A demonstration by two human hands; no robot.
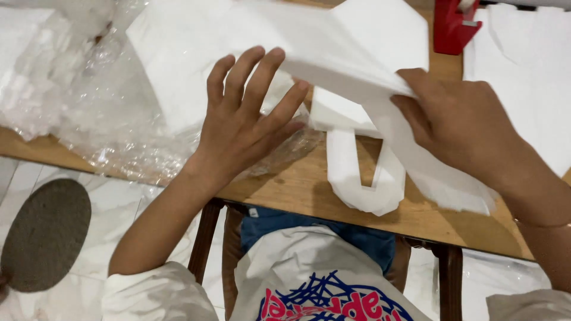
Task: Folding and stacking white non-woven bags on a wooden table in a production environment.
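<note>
A white fabric bag [333, 41] with loop handles [369, 178] lies on the wooden table [297, 190]. My left hand [247, 116] rests flat on its near edge, fingers spread, over clear plastic wrap. My right hand [458, 122] pinches a folded edge of the white bag near the handles, thumb and fingers closed on the fabric.
Crumpled clear plastic wrap [101, 119] covers the table's left side. A red tape dispenser [453, 27] stands at the back right, beside more white fabric [529, 65]. A round grey mat [44, 235] lies on the white tiled floor below left.
</note>
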